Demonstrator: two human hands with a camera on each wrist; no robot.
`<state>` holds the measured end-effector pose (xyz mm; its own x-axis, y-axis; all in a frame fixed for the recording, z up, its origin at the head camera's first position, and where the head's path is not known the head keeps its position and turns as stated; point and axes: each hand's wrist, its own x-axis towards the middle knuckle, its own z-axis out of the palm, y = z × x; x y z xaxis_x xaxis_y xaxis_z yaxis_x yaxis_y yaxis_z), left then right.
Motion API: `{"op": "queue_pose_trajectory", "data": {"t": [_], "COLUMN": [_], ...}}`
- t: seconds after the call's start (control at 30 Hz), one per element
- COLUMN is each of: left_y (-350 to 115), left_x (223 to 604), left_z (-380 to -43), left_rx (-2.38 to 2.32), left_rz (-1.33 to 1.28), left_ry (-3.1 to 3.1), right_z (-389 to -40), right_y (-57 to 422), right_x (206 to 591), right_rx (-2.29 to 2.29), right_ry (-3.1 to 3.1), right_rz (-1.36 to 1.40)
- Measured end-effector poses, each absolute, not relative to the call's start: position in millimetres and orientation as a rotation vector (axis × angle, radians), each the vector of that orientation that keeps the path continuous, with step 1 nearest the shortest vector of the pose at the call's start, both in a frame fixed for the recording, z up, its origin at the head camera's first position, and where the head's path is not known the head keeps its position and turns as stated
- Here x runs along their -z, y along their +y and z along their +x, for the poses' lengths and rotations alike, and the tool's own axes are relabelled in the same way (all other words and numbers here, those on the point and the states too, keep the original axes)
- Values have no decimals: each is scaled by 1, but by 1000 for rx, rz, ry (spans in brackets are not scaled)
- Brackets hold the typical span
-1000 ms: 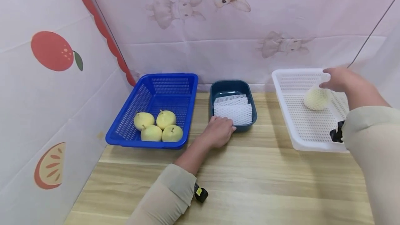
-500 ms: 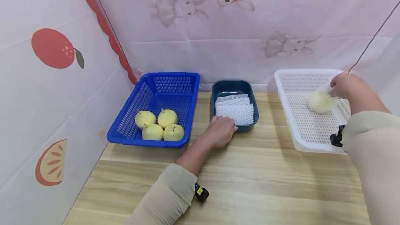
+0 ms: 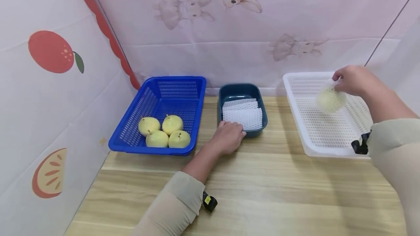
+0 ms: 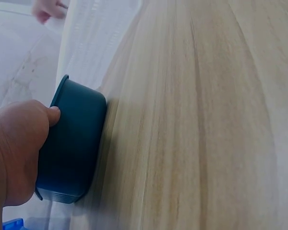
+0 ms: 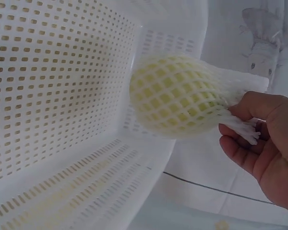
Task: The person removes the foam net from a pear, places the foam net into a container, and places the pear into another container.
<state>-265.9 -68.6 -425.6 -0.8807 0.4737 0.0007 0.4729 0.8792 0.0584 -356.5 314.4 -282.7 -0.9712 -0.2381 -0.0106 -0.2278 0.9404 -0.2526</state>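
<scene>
My right hand (image 3: pixel 352 79) pinches the gathered end of a white foam net sleeve (image 5: pixel 240 81). Inside the sleeve is a pale yellow-green pear (image 5: pixel 175 96), held within the white basket (image 3: pixel 308 148); in the head view it looks raised off the basket floor. My left hand (image 3: pixel 228 137) grips the near rim of a dark teal tray (image 3: pixel 241 87), its thumb on the outer wall in the left wrist view and its other fingers hidden there. Several flat white foam net sleeves (image 3: pixel 244 117) lie stacked in that tray.
A blue basket (image 3: pixel 177 106) at the left holds several bare pears (image 3: pixel 157 139) near its front. All three containers stand on a wood-grain table (image 3: pixel 262 192). Behind them hangs a pink cloth (image 3: pixel 203 28) with rabbit prints; a white printed cloth (image 3: pixel 19 101) borders the left side.
My right hand, its fingers looser around the sleeve's end a second ago, now pinches it and has risen slightly, lifting the sleeved pear. My left hand stays on the tray rim.
</scene>
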Motion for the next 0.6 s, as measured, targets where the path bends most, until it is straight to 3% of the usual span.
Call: {"op": "queue_pose_trajectory", "data": {"t": [0.23,0.6], "left_y": [-72,-82], "left_x": [425,428], "left_z": [-264,-262], "left_rx": [-106,-355], "left_rz": [761,861], "left_ry": [3021,3101], "right_z": [-326,-249], "right_y": [282,223], "right_x": [254,230], "right_rx": [401,622], "right_ry": [3204,3316], "right_rz": [-614,-952]}}
